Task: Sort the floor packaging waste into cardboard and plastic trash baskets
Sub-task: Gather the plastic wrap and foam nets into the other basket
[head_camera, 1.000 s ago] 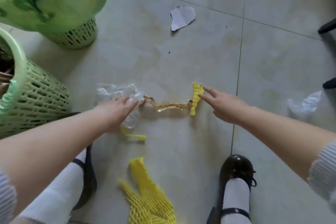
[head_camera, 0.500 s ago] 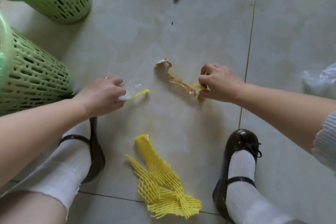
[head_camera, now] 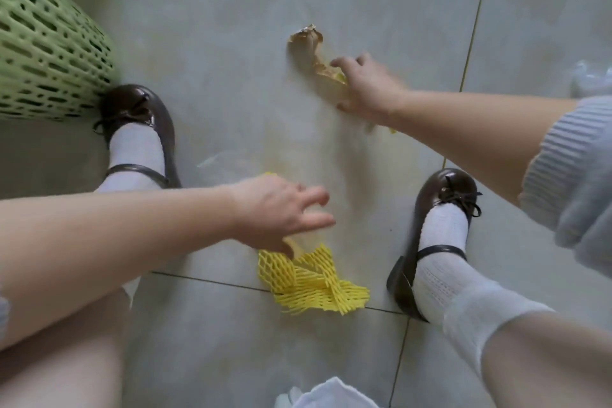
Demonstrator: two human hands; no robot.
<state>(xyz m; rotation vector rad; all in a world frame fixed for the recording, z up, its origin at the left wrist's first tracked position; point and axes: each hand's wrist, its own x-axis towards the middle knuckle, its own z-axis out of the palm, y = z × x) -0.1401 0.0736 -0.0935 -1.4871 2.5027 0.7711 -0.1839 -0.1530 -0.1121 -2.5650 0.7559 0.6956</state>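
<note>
Low in the frame, the left hand [head_camera: 278,212], fingers spread, reaches onto the yellow foam netting [head_camera: 308,278] on the floor; gathering it whole should avoid dropped strands. Higher, the right hand [head_camera: 364,86] pinches a brown paper strip [head_camera: 311,46]. The green basket [head_camera: 49,53] stands at upper left.

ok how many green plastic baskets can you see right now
1. A green perforated plastic basket stands at the upper left, beside the left brown shoe. A second may sit out of frame.
</note>
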